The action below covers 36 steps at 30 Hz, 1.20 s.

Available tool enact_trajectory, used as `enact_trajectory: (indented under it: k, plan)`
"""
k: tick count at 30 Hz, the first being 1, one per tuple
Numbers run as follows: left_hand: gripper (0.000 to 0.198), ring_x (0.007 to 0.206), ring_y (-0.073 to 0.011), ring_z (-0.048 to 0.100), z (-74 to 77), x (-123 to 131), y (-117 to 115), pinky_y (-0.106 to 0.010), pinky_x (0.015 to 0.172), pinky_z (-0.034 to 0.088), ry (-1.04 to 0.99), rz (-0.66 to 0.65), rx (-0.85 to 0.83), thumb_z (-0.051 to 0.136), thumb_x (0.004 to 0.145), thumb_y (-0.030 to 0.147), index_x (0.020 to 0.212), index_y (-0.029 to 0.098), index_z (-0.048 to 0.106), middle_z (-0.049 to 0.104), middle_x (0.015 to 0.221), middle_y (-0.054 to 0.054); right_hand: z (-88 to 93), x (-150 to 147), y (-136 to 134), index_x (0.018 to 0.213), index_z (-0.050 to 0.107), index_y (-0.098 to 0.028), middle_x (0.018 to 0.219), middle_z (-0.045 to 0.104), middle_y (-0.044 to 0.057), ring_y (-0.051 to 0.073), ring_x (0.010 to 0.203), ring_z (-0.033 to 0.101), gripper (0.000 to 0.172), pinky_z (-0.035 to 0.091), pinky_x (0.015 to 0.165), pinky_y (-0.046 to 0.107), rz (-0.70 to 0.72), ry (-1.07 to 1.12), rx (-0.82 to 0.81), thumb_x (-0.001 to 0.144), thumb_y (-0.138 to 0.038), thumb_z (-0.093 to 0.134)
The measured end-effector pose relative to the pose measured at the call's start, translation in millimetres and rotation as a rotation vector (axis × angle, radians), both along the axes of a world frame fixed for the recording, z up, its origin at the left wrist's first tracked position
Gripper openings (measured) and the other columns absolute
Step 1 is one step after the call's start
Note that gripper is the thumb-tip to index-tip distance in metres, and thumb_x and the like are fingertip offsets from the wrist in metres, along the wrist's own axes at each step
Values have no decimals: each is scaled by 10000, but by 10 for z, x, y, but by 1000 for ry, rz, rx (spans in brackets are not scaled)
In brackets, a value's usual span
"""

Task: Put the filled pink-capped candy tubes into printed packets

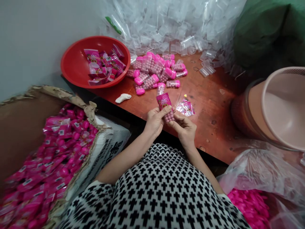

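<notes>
Near the table's front edge, my left hand and my right hand both grip a clear bottle of pink beads. A printed pink label sleeve covers its far end. My left thumb presses on the sleeve, while my right fingers pinch the bottle's near right side. Just beyond lies a pile of pink-capped bottles filled with beads. Several flat label sleeves rest on the table to the right of the held bottle.
A red bowl holds pink packets at the back left. Clear empty tubes are heaped behind. A carton of labelled bottles stands left. Stacked tubs and a plastic bag with pink pieces are right. A white scrap lies near the edge.
</notes>
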<state>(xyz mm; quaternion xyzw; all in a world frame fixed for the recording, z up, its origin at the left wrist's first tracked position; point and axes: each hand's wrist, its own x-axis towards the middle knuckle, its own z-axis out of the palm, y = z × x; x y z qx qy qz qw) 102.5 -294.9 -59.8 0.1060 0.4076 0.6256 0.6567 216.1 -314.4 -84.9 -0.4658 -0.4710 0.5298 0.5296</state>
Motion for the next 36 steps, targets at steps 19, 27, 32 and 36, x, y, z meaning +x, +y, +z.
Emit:
enact_trajectory:
  k: [19, 27, 32, 36]
  plan:
    - [574, 932, -191, 694, 264, -588, -495, -342, 902, 562, 167, 413, 206, 643, 708, 730, 941, 209, 710, 755, 965, -19, 155, 93, 333, 863, 611, -221, 769, 709, -43, 105, 636, 671, 287, 580, 617, 249, 144, 9, 94, 677, -289, 819]
    - [424, 1217, -239, 589, -89, -513, -215, -409, 1129, 383, 882, 151, 239, 711, 785, 509, 1124, 255, 683, 669, 1258, -53, 163, 741, 612, 874, 607, -197, 712, 695, -24, 107, 547, 643, 279, 558, 531, 244, -265, -151, 66, 776, -425, 735]
    - [468, 1376, -321, 434, -385, 324, 361, -509, 1208, 186, 1387, -345, 461, 772, 759, 317, 1204, 220, 664, 577, 1390, -126, 99, 818, 561, 843, 616, -196, 695, 696, -19, 107, 541, 636, 316, 549, 532, 240, -251, -191, 17, 757, -473, 741]
    - [283, 1421, -332, 377, -520, 534, 515, -564, 1214, 105, 1459, -388, 462, 712, 806, 207, 1087, 243, 712, 559, 1415, -111, 54, 864, 580, 842, 633, -189, 699, 693, -17, 106, 559, 633, 306, 539, 560, 241, -218, -212, -11, 758, -462, 743]
